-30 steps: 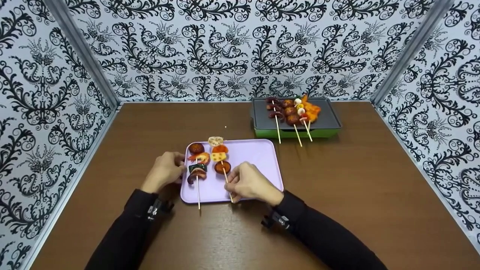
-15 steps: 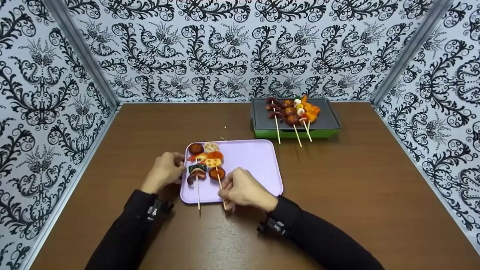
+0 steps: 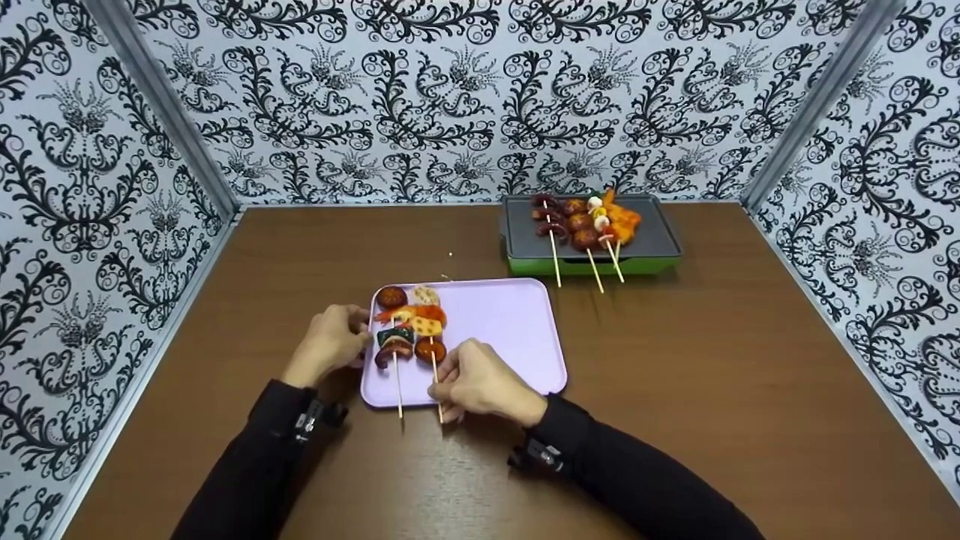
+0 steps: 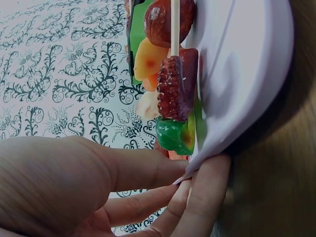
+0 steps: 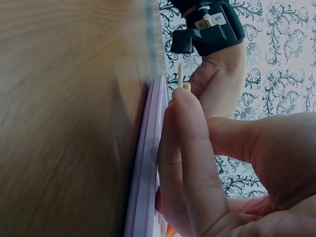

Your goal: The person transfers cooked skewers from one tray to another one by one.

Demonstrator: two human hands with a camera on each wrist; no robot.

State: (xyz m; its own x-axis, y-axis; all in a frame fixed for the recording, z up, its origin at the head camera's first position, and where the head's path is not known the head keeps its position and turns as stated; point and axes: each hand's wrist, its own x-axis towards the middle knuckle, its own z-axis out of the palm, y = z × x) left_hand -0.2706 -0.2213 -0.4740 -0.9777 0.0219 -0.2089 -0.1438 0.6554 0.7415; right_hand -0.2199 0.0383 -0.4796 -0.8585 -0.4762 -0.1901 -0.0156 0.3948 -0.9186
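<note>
My left hand [image 3: 330,339] pinches the left rim of the lilac tray [image 3: 506,322]; the left wrist view shows the thumb [image 4: 143,168] above the rim and fingers beneath. On the tray lies a food skewer [image 3: 394,346] with a round brown piece, a shrimp, a green piece and a tentacle-like piece. Close at its right is a second skewer [image 3: 430,350], with a pale slice, an orange piece, a yellow holed piece and a round brown one. The fingers of my right hand [image 3: 480,384] pinch its wooden stick near the tray's front edge.
A grill with a green base [image 3: 649,266] and dark plate [image 3: 660,225] stands at the back right. Several skewers lie on it, sticks jutting over its front. Patterned walls [image 3: 450,105] enclose the brown table [image 3: 300,240] behind and at the sides.
My right hand has moved left and slightly nearer with the second skewer, bringing it close beside the first one. My left hand has stayed at the tray's rim.
</note>
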